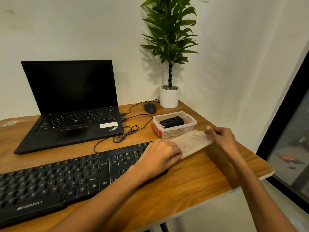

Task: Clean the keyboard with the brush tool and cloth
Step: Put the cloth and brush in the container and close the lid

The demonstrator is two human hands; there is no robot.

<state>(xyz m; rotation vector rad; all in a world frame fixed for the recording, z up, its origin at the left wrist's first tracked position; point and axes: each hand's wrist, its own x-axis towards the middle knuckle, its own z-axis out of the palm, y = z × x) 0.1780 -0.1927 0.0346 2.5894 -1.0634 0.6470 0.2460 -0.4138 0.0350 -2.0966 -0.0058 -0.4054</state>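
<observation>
Keyboard (70, 180) waits; both hands, left (158, 156) and right (220, 138), grip closed on the lid (192, 144): set it flat at three o'clock, clear of the box (190, 124).

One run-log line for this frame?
stage: box opened | left hand+right hand: holding lid | box: open | keyboard: untouched
</observation>
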